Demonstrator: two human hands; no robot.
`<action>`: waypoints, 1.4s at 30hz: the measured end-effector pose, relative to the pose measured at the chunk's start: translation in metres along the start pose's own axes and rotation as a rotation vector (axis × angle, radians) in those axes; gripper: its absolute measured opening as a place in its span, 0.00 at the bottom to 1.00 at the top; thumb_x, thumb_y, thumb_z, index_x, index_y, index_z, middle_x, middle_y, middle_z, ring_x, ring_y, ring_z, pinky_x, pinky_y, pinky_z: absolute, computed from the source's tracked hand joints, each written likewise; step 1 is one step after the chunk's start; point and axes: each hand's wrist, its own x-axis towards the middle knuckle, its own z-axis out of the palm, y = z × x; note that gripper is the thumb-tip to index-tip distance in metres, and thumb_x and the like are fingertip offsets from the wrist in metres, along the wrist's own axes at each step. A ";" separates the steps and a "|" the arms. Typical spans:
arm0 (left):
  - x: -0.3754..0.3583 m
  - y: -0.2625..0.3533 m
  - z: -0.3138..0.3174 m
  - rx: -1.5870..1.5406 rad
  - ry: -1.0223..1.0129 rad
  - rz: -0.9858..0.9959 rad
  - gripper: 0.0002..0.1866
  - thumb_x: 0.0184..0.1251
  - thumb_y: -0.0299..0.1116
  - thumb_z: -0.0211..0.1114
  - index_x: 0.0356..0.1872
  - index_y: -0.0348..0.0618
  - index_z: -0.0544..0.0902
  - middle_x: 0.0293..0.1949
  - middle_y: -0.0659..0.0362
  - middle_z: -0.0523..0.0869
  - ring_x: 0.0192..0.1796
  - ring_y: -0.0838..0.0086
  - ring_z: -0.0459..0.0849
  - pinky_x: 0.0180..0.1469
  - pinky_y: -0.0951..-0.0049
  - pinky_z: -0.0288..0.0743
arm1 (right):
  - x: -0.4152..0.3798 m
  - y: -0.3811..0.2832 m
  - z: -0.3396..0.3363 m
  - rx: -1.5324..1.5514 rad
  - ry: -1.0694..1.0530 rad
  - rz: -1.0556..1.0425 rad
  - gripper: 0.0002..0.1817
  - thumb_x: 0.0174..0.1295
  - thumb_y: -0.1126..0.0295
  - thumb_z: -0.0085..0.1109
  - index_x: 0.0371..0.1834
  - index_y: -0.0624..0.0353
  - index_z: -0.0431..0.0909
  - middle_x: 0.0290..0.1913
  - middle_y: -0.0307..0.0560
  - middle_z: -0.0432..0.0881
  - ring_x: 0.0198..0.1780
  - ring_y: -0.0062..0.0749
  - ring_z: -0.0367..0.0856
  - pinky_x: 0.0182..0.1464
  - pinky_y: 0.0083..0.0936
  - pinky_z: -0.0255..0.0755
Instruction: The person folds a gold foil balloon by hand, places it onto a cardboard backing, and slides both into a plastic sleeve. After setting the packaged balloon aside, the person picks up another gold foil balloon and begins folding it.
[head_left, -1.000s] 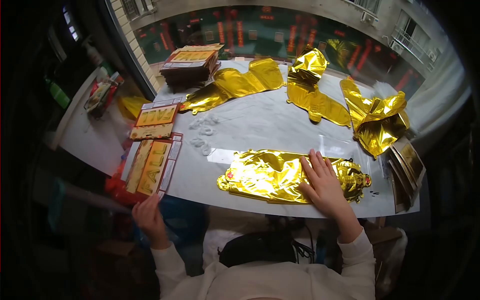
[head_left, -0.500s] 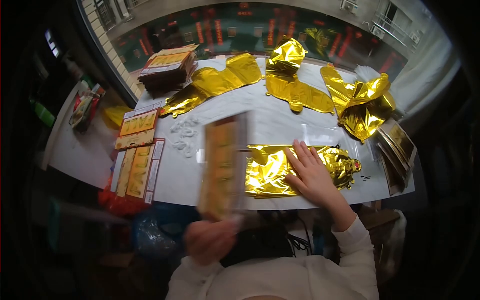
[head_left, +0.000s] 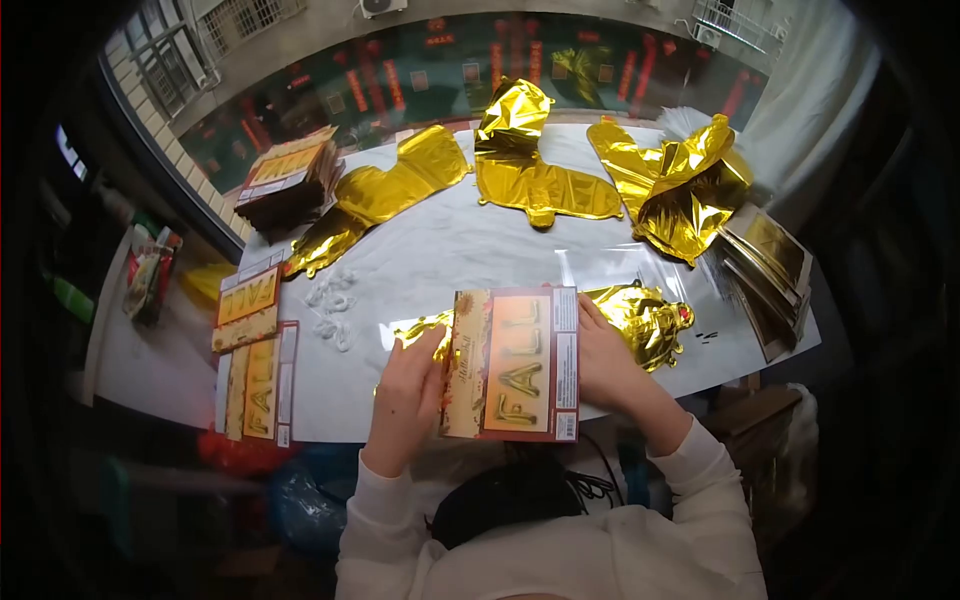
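Observation:
A printed cardboard package (head_left: 520,365) reading "FALL" is held tilted above the table's front edge, between my two hands. My left hand (head_left: 405,400) closes on its left edge, fingers pointing up. At the opposite edge my right hand (head_left: 610,365) grips it, some of its fingers hidden behind the card. Under and behind the package lies a folded gold foil balloon (head_left: 640,320), showing on both sides of it; its middle is covered.
More "FALL" packages (head_left: 255,385) lie at the left, with a package stack (head_left: 290,180) behind. Gold foil balloons (head_left: 545,190) spread along the back. Coiled white strings (head_left: 332,310) sit left of centre; brown flat packs (head_left: 770,270) lean at the right edge.
The package swung from a blurred upright position in my left hand to between both hands over the foil. My right hand left the foil's top for the package edge. The view shifted slightly.

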 end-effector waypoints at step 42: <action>-0.009 -0.014 0.011 0.028 -0.050 -0.063 0.12 0.73 0.21 0.61 0.53 0.42 0.83 0.60 0.52 0.88 0.69 0.54 0.82 0.78 0.45 0.62 | -0.038 0.010 -0.029 0.155 0.033 0.095 0.35 0.70 0.57 0.66 0.80 0.47 0.71 0.83 0.55 0.64 0.84 0.57 0.57 0.83 0.60 0.43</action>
